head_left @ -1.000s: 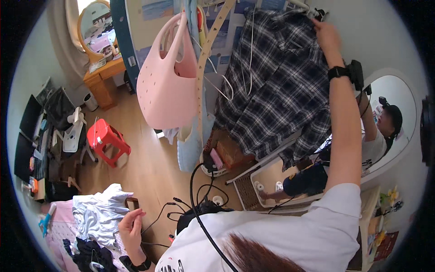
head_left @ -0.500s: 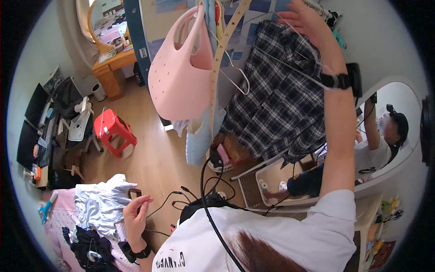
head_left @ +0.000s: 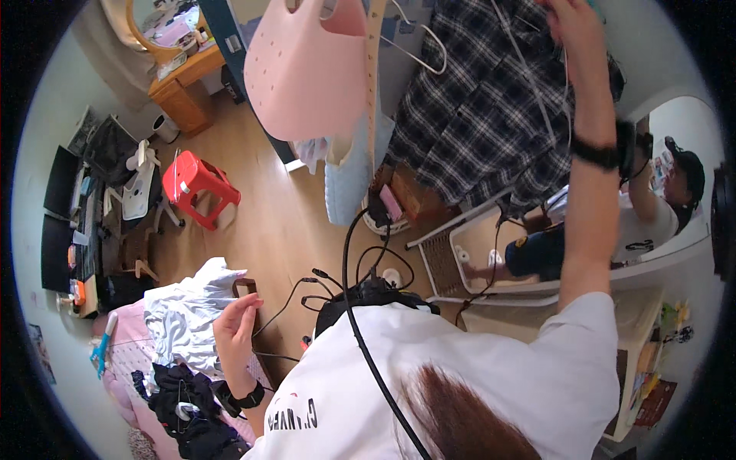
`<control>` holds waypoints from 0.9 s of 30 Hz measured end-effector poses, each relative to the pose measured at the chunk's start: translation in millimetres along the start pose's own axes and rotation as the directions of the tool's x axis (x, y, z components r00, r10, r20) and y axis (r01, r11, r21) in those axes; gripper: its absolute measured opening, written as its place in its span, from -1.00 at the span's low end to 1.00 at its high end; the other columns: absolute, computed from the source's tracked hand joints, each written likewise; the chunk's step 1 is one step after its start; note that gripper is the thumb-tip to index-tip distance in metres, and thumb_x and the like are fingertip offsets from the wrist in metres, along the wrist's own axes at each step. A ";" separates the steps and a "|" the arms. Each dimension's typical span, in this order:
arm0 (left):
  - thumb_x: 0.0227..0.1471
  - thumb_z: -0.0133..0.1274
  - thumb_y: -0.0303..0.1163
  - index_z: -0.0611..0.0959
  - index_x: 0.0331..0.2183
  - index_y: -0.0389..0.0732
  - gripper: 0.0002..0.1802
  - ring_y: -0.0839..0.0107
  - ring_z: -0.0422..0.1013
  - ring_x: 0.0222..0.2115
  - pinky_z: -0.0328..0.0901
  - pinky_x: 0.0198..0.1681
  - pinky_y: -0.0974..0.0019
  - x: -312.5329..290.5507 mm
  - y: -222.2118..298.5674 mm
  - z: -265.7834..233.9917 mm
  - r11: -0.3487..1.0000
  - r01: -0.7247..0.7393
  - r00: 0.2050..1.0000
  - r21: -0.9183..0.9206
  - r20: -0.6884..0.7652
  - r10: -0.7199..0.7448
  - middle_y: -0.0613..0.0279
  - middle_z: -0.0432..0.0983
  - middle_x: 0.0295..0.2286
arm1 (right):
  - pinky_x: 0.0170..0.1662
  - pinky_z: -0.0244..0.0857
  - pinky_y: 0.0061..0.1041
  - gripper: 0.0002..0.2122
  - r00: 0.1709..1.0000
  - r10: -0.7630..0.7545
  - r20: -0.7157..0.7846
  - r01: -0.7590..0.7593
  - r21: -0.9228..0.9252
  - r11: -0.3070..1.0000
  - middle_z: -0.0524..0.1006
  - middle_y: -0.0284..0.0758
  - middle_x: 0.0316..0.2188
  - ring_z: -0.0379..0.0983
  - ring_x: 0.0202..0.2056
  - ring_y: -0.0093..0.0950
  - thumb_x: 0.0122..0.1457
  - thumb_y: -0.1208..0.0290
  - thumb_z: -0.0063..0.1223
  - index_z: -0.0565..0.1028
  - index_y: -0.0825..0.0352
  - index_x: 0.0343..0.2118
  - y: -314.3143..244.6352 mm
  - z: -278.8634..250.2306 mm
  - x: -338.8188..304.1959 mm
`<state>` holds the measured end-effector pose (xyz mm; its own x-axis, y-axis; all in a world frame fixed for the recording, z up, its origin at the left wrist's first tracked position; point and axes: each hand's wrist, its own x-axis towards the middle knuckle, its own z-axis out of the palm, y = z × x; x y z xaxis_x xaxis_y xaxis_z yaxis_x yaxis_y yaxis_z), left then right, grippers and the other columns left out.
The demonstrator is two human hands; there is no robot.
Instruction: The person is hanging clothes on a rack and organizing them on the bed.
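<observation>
My right hand (head_left: 575,31) is raised at the upper right, in front of a dark plaid shirt (head_left: 479,100) hanging there. Its fingers are closed around a thin white wire hanger (head_left: 529,65), whose blurred sides slant down over the shirt; the fingertips are partly cut off by the picture's top edge. Low at the left is my left hand (head_left: 236,326), fingers pressed together with nothing visible in them. Beyond it, a crumpled white garment (head_left: 184,314) lies on the pink bedding.
A pink bag (head_left: 307,77) hangs at top centre, beside another white hanger (head_left: 433,50). A red stool (head_left: 201,184) stands on the wooden floor. Black clothing (head_left: 188,410) lies on the bed. Black cables (head_left: 360,330) run past my body, and a white-framed mirror (head_left: 652,230) is at right.
My view has shifted, so the bag and shirt sit higher in the picture. The right hand's fingers, spread before, are now closed, and the hanger has swung steeper. My left hand keeps its pose.
</observation>
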<state>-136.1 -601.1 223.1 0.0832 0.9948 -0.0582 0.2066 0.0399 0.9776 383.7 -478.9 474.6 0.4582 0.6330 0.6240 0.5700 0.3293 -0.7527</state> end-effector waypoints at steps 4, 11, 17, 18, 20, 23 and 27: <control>0.07 0.01 -0.58 0.58 -0.22 -0.40 -0.80 0.51 0.47 -0.30 0.29 -0.21 0.52 17.6 0.8 2.2 0.999 -0.023 0.999 0.025 0.037 0.022 0.18 0.57 -0.35 | -0.65 -0.04 -0.79 -0.62 0.999 0.025 0.030 -0.028 0.104 0.994 0.50 -0.40 -0.42 0.12 -0.66 -0.80 0.19 0.38 0.01 0.36 0.40 0.04 37.8 -7.1 -130.0; 0.08 -0.02 -0.58 0.58 -0.19 -0.33 -0.79 0.55 0.47 -0.28 0.29 -0.30 0.55 61.7 30.9 28.0 0.973 -0.166 0.959 0.158 0.255 0.122 0.19 0.58 -0.34 | -0.41 0.22 -0.69 -0.73 0.821 0.546 0.167 -0.490 -0.286 0.824 0.54 -0.39 -0.44 0.37 -0.49 -0.68 0.18 0.33 0.02 0.53 0.35 -0.12 152.9 32.8 -228.2; 0.04 0.01 -0.60 0.61 -0.22 -0.28 -0.78 0.54 0.48 -0.32 0.30 -0.32 0.54 55.5 41.9 56.2 0.940 -0.283 0.914 0.190 0.350 0.204 0.19 0.60 -0.36 | -0.35 0.36 -0.26 -0.72 0.914 0.346 0.211 -0.131 -0.655 0.745 0.54 -0.04 -0.44 0.50 -0.39 -0.09 0.24 0.30 -0.18 0.53 0.35 -0.19 237.3 84.6 -221.1; 0.02 0.02 -0.60 0.62 -0.23 -0.28 -0.78 0.54 0.48 -0.34 0.30 -0.32 0.54 52.9 40.0 54.6 0.928 -0.295 0.915 0.226 0.348 0.205 0.20 0.60 -0.37 | -0.37 0.36 -0.23 -0.72 0.908 0.331 0.255 -0.036 -0.742 0.669 0.54 -0.05 -0.43 0.49 -0.41 -0.09 0.26 0.33 -0.22 0.52 0.35 -0.16 252.1 83.4 -213.8; 0.00 0.02 -0.61 0.62 -0.23 -0.26 -0.77 0.55 0.47 -0.38 0.29 -0.32 0.53 48.0 34.1 42.3 0.890 -0.327 0.914 0.318 0.345 0.213 0.22 0.61 -0.39 | -0.36 0.35 -0.13 -0.69 0.947 0.288 0.141 -0.060 -0.805 0.591 0.52 -0.03 -0.45 0.48 -0.42 -0.04 0.24 0.24 -0.21 0.56 0.32 -0.29 282.0 50.3 -194.5; 0.04 0.00 -0.59 0.61 -0.23 -0.31 -0.79 0.54 0.46 -0.36 0.29 -0.25 0.50 30.1 16.4 13.2 0.952 -0.147 0.983 0.268 0.144 0.111 0.21 0.59 -0.36 | -0.66 0.31 -0.33 -0.77 0.955 0.296 0.032 -0.097 -0.906 0.412 0.48 -0.13 -0.67 0.39 -0.70 -0.28 0.20 0.41 -0.09 0.57 0.43 -0.41 319.3 14.6 -179.1; 0.09 -0.01 -0.55 0.59 -0.23 -0.37 -0.81 0.52 0.45 -0.32 0.29 -0.20 0.48 -4.4 -8.0 -18.0 0.989 0.046 0.997 0.142 -0.065 -0.037 0.20 0.57 -0.34 | -0.31 0.38 -0.16 -0.79 0.852 0.502 0.148 -0.038 -0.939 0.341 0.53 -0.03 -0.34 0.48 -0.32 -0.07 0.15 0.42 -0.14 0.54 0.35 -0.27 347.2 28.2 -184.3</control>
<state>-155.6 -604.1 219.1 0.0123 0.9966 -0.0811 0.3462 0.0718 0.9354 478.0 -461.4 92.4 0.5754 0.8085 0.1231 0.8179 -0.5693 -0.0833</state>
